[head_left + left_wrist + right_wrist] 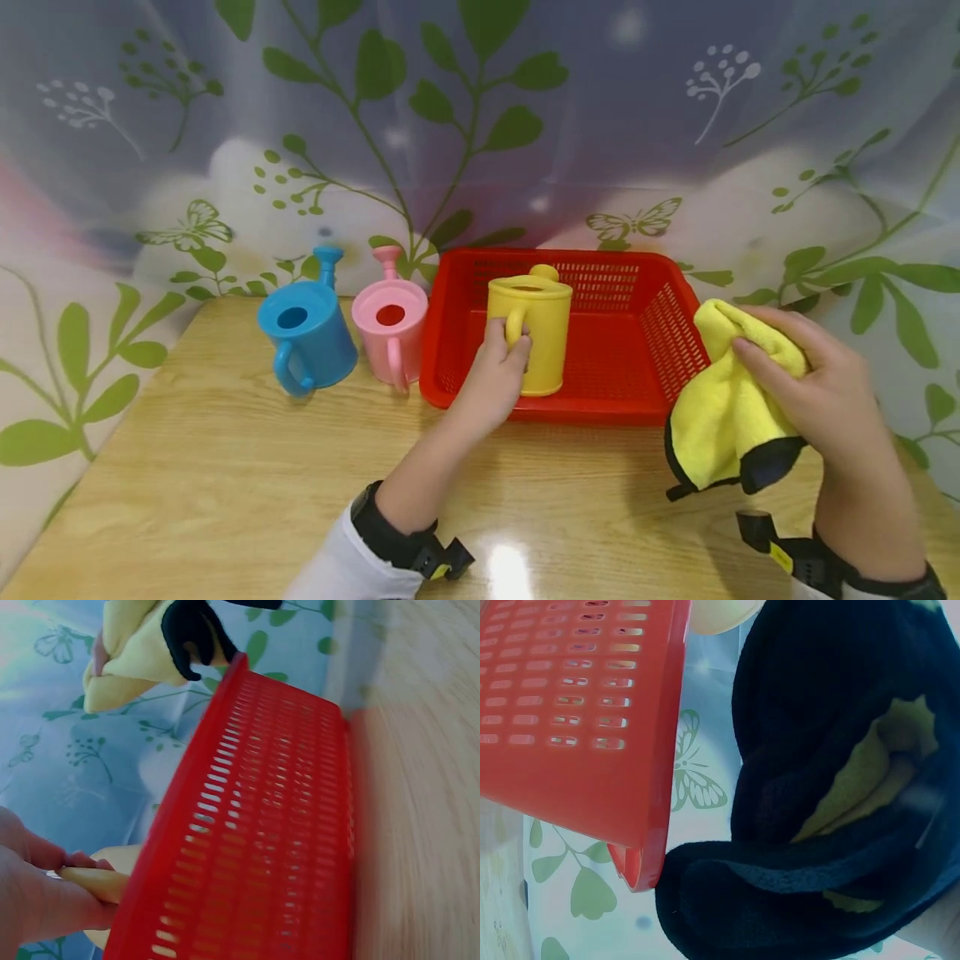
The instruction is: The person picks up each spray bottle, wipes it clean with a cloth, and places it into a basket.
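Observation:
My left hand (501,368) grips the handle of a yellow watering can (546,342), which is upright and overlaps the left half of the red basket (600,412) in the head view. In the left wrist view the fingers pinch that handle (101,883) just beyond the basket's rim. Off the basket's right side, my right hand (832,387) holds a yellow cloth (723,417) with black edging, hanging down over the table. The cloth's dark underside (795,780) fills much of the right wrist view and hides most of the hand.
Left of the basket stand a blue watering can (311,342) and a pink watering can (392,333), the pink one close against the basket's side. The wooden table (225,483) runs back to a leaf-patterned curtain (480,150).

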Demonstrator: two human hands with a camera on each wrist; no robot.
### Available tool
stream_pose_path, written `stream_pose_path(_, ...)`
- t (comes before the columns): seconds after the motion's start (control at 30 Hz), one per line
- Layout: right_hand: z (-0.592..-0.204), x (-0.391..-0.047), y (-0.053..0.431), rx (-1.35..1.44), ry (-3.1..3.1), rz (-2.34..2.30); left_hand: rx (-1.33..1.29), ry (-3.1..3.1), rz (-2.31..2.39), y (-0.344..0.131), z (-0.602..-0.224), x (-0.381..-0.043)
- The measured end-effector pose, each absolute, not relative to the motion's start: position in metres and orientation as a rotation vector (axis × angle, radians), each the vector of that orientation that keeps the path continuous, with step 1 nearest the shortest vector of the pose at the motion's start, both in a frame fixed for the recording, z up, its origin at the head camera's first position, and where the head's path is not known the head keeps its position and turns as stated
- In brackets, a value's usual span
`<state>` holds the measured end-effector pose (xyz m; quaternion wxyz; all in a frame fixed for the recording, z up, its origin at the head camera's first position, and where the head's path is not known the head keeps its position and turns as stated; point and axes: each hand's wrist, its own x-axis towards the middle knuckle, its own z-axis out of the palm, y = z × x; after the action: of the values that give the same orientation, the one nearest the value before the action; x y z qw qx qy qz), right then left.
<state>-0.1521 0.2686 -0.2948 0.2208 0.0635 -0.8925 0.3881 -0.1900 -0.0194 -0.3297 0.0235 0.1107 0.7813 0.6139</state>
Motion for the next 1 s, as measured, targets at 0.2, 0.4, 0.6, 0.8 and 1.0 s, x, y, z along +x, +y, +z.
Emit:
stream_pose_path(0.2,-0.294,-0.153,0.268,0.180,-2.480,1.033,0.319,2.382,1.912,-0.027,-0.335,-0.194)
stream_pose_path(0.4,-0.295,-0.153,0.267,0.211,-2.479,1.040,0.250,2.299,1.990,-0.037,-0.342,-0.203)
stream_pose_path(0.6,-0.296,-0.155,0.265,0.260,-2.478,1.038,0.304,2.281,1.866,-0.045,-0.344,-0.210)
stream_pose_path(0.8,-0.297,-0.155,0.265,0.300,-2.475,1.016,0.369,2.562,1.452,-0.048,-0.345,-0.213)
stream_pose_path(1.0,-0.299,-0.155,0.263,0.353,-2.478,1.011,0.358,2.945,0.759,-0.046,-0.342,-0.209)
